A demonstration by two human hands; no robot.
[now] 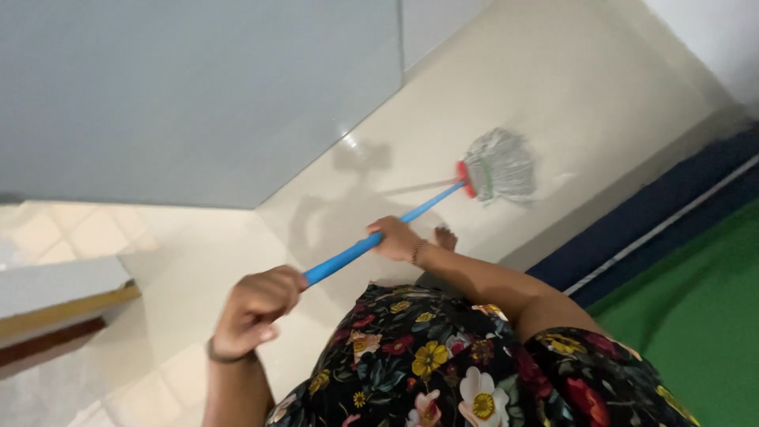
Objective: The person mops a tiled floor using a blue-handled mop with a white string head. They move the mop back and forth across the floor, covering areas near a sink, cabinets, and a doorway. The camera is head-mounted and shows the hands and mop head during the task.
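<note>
Mopping is under way on the pale tiled floor (569, 87): a person holds a blue-handled mop (411, 215) with both hands, and its grey string head (500, 164) lies flat on the tiles right of the frame's centre, below a red collar. The right hand (393, 239), at the middle of the frame, has its grip closed round the shaft; the left hand (254, 310), lower left, is closed over the shaft's near end. How much of the floor is already done I cannot judge; the tiles shine near the head, but that could be wet or only glare. A bare foot (445, 236) shows just beyond the right hand. No bucket or other container is in sight. A green mat (696, 316) with a dark blue edge fills the lower right corner.
</note>
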